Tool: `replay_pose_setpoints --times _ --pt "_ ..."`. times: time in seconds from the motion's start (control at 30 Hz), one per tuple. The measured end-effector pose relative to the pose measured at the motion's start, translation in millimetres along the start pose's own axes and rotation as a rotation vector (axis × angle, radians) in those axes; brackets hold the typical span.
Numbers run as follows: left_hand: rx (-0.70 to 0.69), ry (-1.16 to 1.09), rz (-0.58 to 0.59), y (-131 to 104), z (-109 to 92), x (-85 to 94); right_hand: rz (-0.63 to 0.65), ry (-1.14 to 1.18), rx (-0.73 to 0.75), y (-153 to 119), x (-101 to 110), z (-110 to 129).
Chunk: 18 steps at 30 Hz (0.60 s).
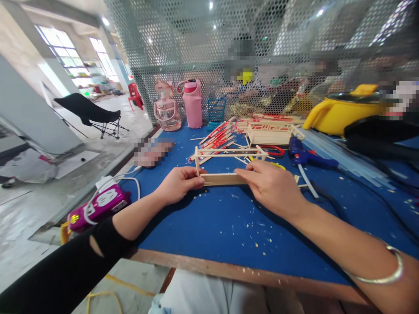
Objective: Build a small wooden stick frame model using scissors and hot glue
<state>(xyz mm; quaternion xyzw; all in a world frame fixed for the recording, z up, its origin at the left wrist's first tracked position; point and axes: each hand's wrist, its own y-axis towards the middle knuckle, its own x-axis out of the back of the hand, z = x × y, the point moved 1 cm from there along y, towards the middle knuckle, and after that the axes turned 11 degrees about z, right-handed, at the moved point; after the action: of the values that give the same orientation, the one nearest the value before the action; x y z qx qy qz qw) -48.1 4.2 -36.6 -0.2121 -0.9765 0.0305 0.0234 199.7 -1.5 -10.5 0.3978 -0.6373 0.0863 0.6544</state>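
Observation:
A small frame built of pale wooden sticks (222, 179) is held between my two hands, just above the blue tabletop. My left hand (181, 183) pinches its left end, thumb at the front and fingers behind. My right hand (271, 185) grips the right end, with the index finger laid along the top edge. Thin upright posts and a raised rail stand at the frame's far side. Behind it sits another stick structure (270, 136), with wrapped chopsticks (218, 139) heaped to its left. A blue glue gun (307, 157) lies to the right of my right hand.
Clear glue sticks (350, 152) and a yellow pot (343, 111) are at the right. Two pink bottles (192, 104) and a blue wire basket (216, 111) stand against the perforated metal screen (196, 43). A purple power bank-like device (98, 207) with a white cable lies left. Wood crumbs dot the blue tabletop (209, 226).

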Motion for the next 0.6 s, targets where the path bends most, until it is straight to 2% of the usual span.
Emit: replay_pose_setpoints --times 0.23,0.33,0.4,0.47,0.5,0.53,0.6 --pt "-0.016 0.094 -0.06 -2 -2 -6.6 0.043 0.091 -0.004 3 -4 1" --pt "0.001 0.075 -0.088 -2 -2 -9.3 -0.02 0.259 -0.018 2 3 -3" --pt "0.02 0.064 -0.103 -2 -1 -9.9 -0.122 0.421 -0.122 1 11 -13" --pt "0.037 0.073 -0.106 -3 0 -9.7 -0.195 0.602 -0.284 -1 18 -28" --pt "0.039 0.082 -0.106 -3 0 -9.6 -0.166 0.698 -0.348 -2 19 -36" --pt "0.039 0.09 -0.107 -3 0 -9.5 -0.086 0.791 -0.384 -2 19 -43" --pt "0.035 0.108 -0.114 -4 0 -9.5 0.18 0.927 -0.369 -2 15 -52"
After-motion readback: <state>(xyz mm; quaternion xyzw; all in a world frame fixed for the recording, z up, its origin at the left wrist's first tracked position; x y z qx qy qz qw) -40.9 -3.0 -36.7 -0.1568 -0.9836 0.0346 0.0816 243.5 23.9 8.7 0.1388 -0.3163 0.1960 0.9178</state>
